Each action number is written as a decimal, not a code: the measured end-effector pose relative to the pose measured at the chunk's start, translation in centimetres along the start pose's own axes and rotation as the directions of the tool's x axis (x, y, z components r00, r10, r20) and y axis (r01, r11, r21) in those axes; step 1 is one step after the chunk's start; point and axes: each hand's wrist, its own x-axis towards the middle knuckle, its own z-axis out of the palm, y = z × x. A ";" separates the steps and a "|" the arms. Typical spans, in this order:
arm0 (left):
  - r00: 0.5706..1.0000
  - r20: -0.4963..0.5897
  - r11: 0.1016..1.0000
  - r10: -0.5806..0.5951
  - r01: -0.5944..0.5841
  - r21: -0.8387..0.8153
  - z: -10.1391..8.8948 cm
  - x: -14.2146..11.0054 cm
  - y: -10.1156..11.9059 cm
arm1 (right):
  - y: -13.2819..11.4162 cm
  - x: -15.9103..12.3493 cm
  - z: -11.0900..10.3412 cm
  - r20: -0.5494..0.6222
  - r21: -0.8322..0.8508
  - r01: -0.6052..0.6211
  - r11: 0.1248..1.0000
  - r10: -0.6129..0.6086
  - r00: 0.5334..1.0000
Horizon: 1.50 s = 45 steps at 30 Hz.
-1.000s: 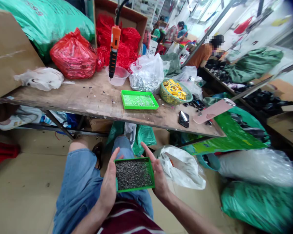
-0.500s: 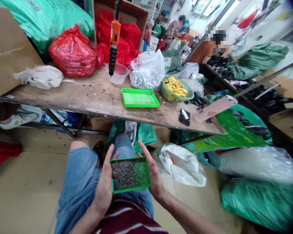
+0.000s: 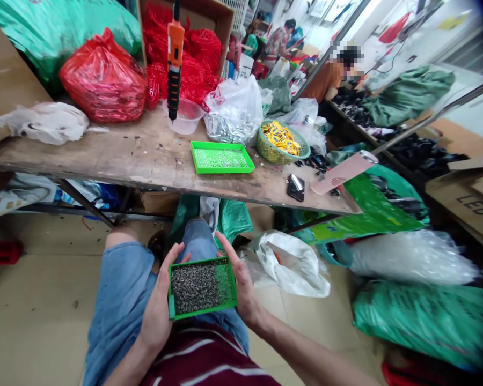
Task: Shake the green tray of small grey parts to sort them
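Note:
Above my lap I hold a green plastic tray [image 3: 230, 287] between both hands. Many small dark metal pieces [image 3: 195, 287], which look like screws, lie heaped across its left and middle, thinning out toward the right side. My left hand [image 3: 161, 295] grips the tray's left end, and my right hand [image 3: 243, 284] presses against its right end, fingers pointing forward. On the bench a second green tray [image 3: 225, 170] holds a scatter of small shiny pieces. An orange and black electric screwdriver [image 3: 174, 69] hangs upright over the bench, tip downward.
On the wooden bench [image 3: 124, 166] are a red bag [image 3: 104, 80], a clear plastic tub [image 3: 185, 119], a bag of silvery parts [image 3: 233, 115], a basket of yellow packets [image 3: 282, 142], a phone [image 3: 296, 187] and a pink cylinder [image 3: 344, 172]. A white bag [image 3: 292, 265] sits on the floor.
The whole view has shifted, so the bench and tray appear further left. The tray's pieces look sharper and spread a little further right. Both hands keep their hold.

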 end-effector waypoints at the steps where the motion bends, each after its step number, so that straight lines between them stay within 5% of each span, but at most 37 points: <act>1: 1.000 -0.002 0.998 -0.026 0.025 -0.055 0.1 0.1 -0.1 | -0.1 0.1 -0.1 0.005 -0.006 0.000 1.000 0.000 1.000; 22: 0.993 -0.014 0.974 0.120 -0.115 0.196 -0.4 0.7 -0.4 | 0.7 -0.1 0.2 0.041 -0.115 0.101 0.988 -0.097 0.994; 45: 0.993 -0.029 0.986 0.117 -0.112 0.122 -0.5 1.0 -2.1 | 1.2 -0.3 -0.6 0.075 -0.176 0.132 0.975 -0.121 0.990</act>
